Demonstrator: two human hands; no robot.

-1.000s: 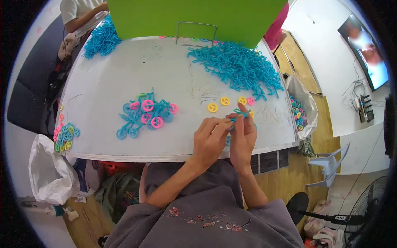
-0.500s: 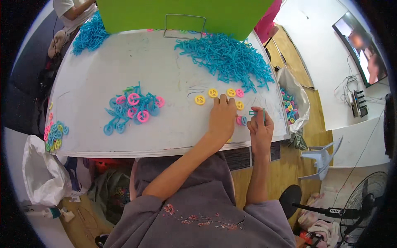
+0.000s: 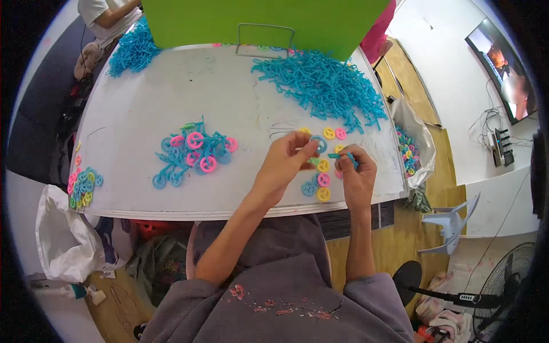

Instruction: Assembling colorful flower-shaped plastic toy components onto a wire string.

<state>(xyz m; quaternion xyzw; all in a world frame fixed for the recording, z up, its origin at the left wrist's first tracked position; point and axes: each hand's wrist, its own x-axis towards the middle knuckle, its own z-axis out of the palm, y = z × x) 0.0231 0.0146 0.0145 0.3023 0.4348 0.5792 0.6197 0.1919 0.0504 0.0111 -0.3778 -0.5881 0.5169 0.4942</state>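
My left hand [image 3: 283, 163] pinches a small blue plastic wheel [image 3: 319, 143] between thumb and fingertips, above the table. Just to its right, my right hand [image 3: 360, 177] is closed round a teal plastic stem piece [image 3: 334, 155], whose end points toward the wheel. Beneath and around both hands lie loose yellow, pink and blue wheels, among them a yellow wheel [image 3: 323, 195] and a pink wheel [image 3: 323, 179]. To the left sits a heap of blue stems fitted with pink and blue wheels [image 3: 194, 151].
A large pile of blue stems [image 3: 326, 83] spreads before a green board [image 3: 257, 23] with a wire stand. More wheels [image 3: 86, 186] lie at the left table edge. White sacks [image 3: 63, 234] flank the table. Other people sit beyond; a fan [image 3: 503, 286] stands at right.
My left hand has lifted from among the wheels and now holds a blue wheel beside the right hand. The right hand still grips a stem. The view has shifted slightly.
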